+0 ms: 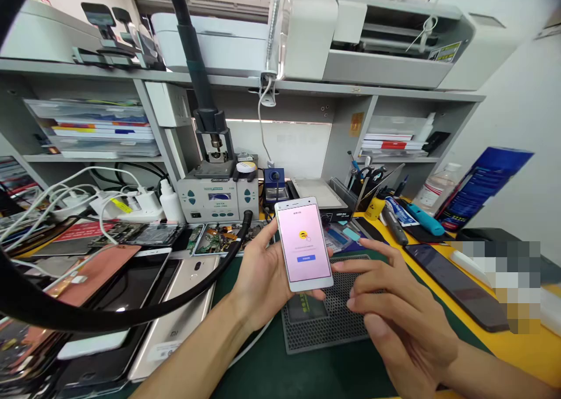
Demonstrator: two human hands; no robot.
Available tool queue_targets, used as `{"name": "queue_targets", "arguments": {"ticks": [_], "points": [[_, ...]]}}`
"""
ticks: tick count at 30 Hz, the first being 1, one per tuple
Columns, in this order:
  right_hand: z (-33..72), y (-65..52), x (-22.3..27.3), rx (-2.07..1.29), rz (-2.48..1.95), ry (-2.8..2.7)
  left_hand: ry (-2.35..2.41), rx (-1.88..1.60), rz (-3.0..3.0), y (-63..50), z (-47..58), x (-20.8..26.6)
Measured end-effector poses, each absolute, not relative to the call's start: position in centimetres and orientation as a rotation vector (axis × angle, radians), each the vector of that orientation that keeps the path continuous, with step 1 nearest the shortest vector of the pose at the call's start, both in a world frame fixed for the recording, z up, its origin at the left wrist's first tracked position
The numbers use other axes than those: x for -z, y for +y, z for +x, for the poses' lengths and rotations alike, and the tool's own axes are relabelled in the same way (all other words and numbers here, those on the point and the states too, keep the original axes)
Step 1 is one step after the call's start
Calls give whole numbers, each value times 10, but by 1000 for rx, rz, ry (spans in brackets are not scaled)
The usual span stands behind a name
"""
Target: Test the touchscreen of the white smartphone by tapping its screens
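Observation:
A white smartphone (307, 264) is held upright and slightly tilted in my left hand (258, 270), whose fingers wrap behind it. Its lit screen is pinkish, with a yellow round icon and a blue button; the small text is too fine to read. Just right of the phone's lower edge hovers my right hand (398, 305), fingers spread and holding nothing. Under both hands lies a dark perforated mat (324, 335) on the green work surface (307, 375).
Phones, including a gold phone (179, 311), crowd the left side. A black hose (175, 311) arcs across the left front. Behind stand a grey soldering station (210, 197) and a parts tray (219, 238). A dark phone (456, 288) lies on the yellow strip at right.

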State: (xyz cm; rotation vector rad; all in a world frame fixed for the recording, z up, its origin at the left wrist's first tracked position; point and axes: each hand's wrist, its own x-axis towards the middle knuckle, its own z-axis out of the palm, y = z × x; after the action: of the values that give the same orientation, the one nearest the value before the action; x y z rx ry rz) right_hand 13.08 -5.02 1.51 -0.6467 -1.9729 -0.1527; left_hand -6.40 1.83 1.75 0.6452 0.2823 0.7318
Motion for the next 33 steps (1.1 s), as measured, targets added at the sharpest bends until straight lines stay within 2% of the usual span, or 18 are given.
{"name": "queue_targets", "arguments": {"ticks": [21, 33], "points": [[114, -47, 9, 112, -471, -2169, 349, -746, 509, 14, -62, -19], [119, -56, -1, 93, -569, -1961, 238, -728, 570, 14, -64, -18]]}}
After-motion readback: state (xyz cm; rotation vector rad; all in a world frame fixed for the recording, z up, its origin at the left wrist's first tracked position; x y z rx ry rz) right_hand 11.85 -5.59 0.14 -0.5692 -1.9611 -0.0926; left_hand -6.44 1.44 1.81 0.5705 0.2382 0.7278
